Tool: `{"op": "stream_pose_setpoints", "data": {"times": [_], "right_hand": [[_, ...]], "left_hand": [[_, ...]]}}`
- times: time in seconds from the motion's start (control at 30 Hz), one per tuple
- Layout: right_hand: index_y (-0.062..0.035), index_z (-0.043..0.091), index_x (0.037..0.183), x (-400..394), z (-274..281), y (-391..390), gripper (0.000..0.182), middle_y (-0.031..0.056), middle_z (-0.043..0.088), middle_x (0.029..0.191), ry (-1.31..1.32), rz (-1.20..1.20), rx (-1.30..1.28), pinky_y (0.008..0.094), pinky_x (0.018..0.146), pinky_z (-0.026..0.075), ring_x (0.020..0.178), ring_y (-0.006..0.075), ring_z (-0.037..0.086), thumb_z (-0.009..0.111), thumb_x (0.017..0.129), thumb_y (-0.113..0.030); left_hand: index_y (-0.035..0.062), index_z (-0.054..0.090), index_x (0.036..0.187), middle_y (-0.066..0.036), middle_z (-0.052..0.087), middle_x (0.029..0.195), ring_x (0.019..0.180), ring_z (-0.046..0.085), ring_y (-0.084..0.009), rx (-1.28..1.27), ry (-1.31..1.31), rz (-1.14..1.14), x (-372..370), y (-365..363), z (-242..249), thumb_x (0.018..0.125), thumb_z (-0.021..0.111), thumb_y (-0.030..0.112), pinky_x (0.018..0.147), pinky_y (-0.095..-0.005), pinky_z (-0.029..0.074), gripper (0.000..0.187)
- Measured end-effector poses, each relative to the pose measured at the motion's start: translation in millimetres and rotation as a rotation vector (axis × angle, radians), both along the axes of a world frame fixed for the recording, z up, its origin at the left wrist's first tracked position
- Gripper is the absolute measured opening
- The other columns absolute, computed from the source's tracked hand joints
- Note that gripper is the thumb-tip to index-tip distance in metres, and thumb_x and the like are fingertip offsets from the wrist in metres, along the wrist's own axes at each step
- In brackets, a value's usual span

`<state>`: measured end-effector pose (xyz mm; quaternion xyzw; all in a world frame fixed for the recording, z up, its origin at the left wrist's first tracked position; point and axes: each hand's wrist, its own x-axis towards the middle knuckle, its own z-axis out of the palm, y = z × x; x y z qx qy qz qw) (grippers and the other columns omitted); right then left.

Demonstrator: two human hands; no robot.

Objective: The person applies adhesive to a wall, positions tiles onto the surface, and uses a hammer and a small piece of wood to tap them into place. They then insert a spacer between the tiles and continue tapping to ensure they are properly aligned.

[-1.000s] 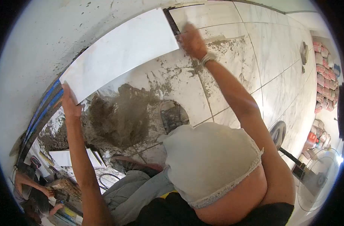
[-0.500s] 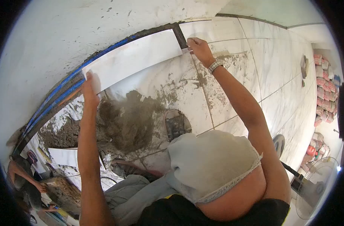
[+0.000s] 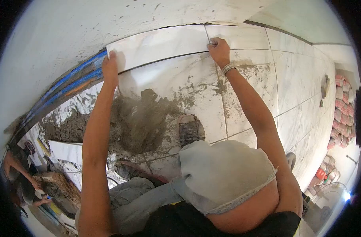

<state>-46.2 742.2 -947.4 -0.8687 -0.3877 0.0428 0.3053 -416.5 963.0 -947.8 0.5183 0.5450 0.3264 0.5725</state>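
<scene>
A long white tile strip lies along the foot of the wall, its far edge close to the wall and its right end beside a laid tile. My left hand grips the strip's left end, thumb on top and the other fingers hidden underneath. At the joint by the strip's right end, my right hand is closed, fingertips curled together; I cannot tell what is pinched in them. A watch is on the right wrist. A dark gap runs along the strip's near edge.
Blue pipes run in a channel left of the strip. Wet mortar covers tiles before me, near my shoe. Another person's arm shows lower left, beside a wooden trough. Stacked bags and a fan stand right.
The tile strip has moved right and down into the gap along the wall, its right end now against the neighbouring tile. Both hands moved with it, and the view shifted slightly.
</scene>
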Motion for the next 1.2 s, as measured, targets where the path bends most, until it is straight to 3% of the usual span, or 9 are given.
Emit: {"op": "stream_pose_setpoints", "data": {"times": [0.07,0.13,0.2,0.33,0.53,0.8,1.0,1.07,1.2], "right_hand": [[-0.0045,0.072,0.104,7.1,-6.7,-1.5,0.030,0.0176,0.070,0.097,-0.089,0.061,0.008,0.0404,0.081,0.055,0.088,0.0324,0.069,0.074,0.077,-0.019],[-0.0056,0.072,0.104,15.9,-14.4,-2.6,0.032,0.0157,0.071,0.098,-0.079,0.083,-0.012,0.0395,0.082,0.055,0.087,0.0304,0.069,0.076,0.076,-0.020],[-0.0062,0.072,0.104,22.6,-14.9,-2.1,0.033,0.0153,0.071,0.098,0.012,0.093,-0.023,0.0399,0.083,0.055,0.088,0.0292,0.070,0.077,0.075,-0.021],[-0.0042,0.072,0.111,28.2,-10.4,-5.4,0.037,0.0147,0.072,0.100,0.147,0.122,-0.013,0.0357,0.084,0.055,0.089,0.0250,0.070,0.077,0.080,-0.023],[-0.0027,0.068,0.122,21.6,6.4,-16.0,0.049,0.0121,0.070,0.101,0.169,0.262,-0.050,0.0335,0.085,0.055,0.089,0.0207,0.067,0.081,0.080,-0.024],[-0.0034,0.066,0.126,15.0,9.1,-21.7,0.051,0.0112,0.070,0.101,0.084,0.325,-0.030,0.0333,0.081,0.056,0.089,0.0195,0.067,0.081,0.082,-0.023],[-0.0021,0.066,0.125,22.7,23.5,-5.4,0.044,0.0117,0.072,0.101,0.077,0.344,-0.182,0.0314,0.080,0.056,0.087,0.0178,0.068,0.077,0.088,-0.023],[0.0006,0.068,0.118,25.3,20.3,-3.5,0.039,0.0082,0.071,0.093,0.431,0.185,-0.097,0.0277,0.073,0.054,0.079,0.0131,0.065,0.076,0.090,-0.025],[0.0013,0.070,0.095,18.2,30.8,8.7,0.030,0.0021,0.065,0.072,0.465,0.036,-0.163,0.0256,0.057,0.047,0.061,0.0090,0.056,0.077,0.089,-0.027]], "left_hand": [[-0.0059,0.060,0.115,-0.018,0.066,0.112,0.099,0.064,-0.0325,0.282,0.276,0.012,-0.3,5.0,0.4,0.098,0.058,0.041,0.086,-0.0425,0.049,0.050],[-0.0014,0.061,0.122,-0.028,0.064,0.117,0.107,0.062,-0.0431,0.594,0.547,0.035,-13.2,32.7,-49.2,0.094,0.058,0.035,0.091,-0.0472,0.047,0.046],[0.0023,0.071,0.109,-0.023,0.071,0.103,0.098,0.068,-0.0379,0.277,0.530,-0.329,-27.7,25.8,28.9,0.089,0.063,0.037,0.084,-0.0452,0.051,0.041],[0.0057,0.076,0.103,-0.016,0.075,0.094,0.090,0.072,-0.0318,0.444,0.778,-0.478,-37.5,43.0,21.6,0.083,0.073,0.045,0.082,-0.0430,0.055,0.044],[0.0071,0.075,0.110,-0.016,0.074,0.092,0.085,0.071,-0.0315,0.375,0.658,-0.408,-42.5,43.9,17.2,0.078,0.082,0.040,0.078,-0.0426,0.054,0.046],[0.0253,0.072,0.123,-0.012,0.059,0.112,0.105,0.058,-0.0335,0.890,0.653,-0.435,-71.3,5.9,1.6,0.086,0.074,0.036,0.094,-0.0466,0.047,0.038],[0.0215,0.074,0.119,-0.011,0.066,0.109,0.104,0.062,-0.0317,0.640,0.673,-0.634,-82.8,53.7,23.2,0.094,0.066,0.041,0.091,-0.0442,0.050,0.032],[0.0121,0.075,0.112,-0.011,0.074,0.101,0.100,0.069,-0.0305,0.482,0.690,-0.661,-80.9,63.5,32.8,0.095,0.064,0.048,0.087,-0.0421,0.054,0.042],[0.0071,0.075,0.097,-0.011,0.074,0.093,0.089,0.071,-0.0253,0.348,0.844,-0.666,-49.3,51.7,36.7,0.083,0.077,0.052,0.079,-0.0402,0.055,0.047]]}}
